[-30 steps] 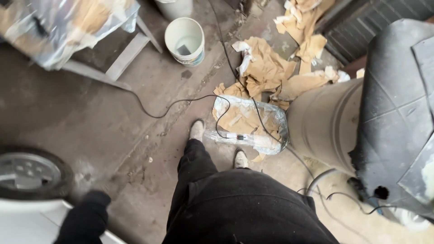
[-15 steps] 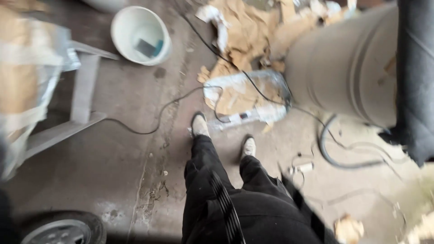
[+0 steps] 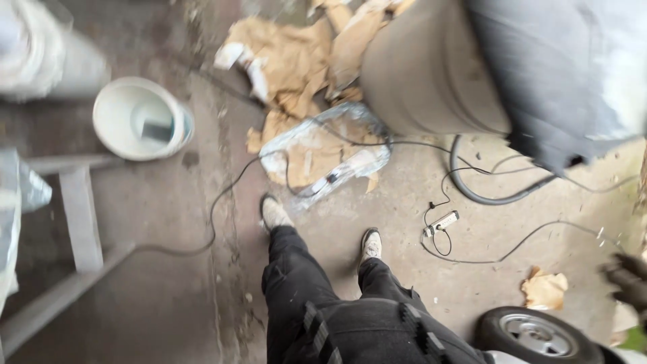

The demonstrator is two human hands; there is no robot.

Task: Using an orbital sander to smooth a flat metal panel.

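Observation:
I look down at my own legs in black trousers (image 3: 337, 317) and pale shoes (image 3: 275, 212) on a concrete floor. My right hand (image 3: 628, 280), in a dark glove, shows blurred at the far right edge, with nothing visibly in it. It is nearest a crumpled scrap of brown paper (image 3: 544, 290) and a car wheel (image 3: 539, 334). My left hand is out of the picture.
A white bucket (image 3: 141, 118) stands at the left by a grey metal frame (image 3: 81, 216). Torn cardboard (image 3: 296, 61) and a plastic-wrapped bundle (image 3: 323, 152) lie ahead. A large drum (image 3: 431, 74) under a dark cover (image 3: 539, 74), a hose (image 3: 485, 192), cables and a power strip (image 3: 441, 221) are at the right.
The view has swung and moved forward: bucket and frame slid left, the drum sits top right. A wheel and my gloved right hand now show at the right edge.

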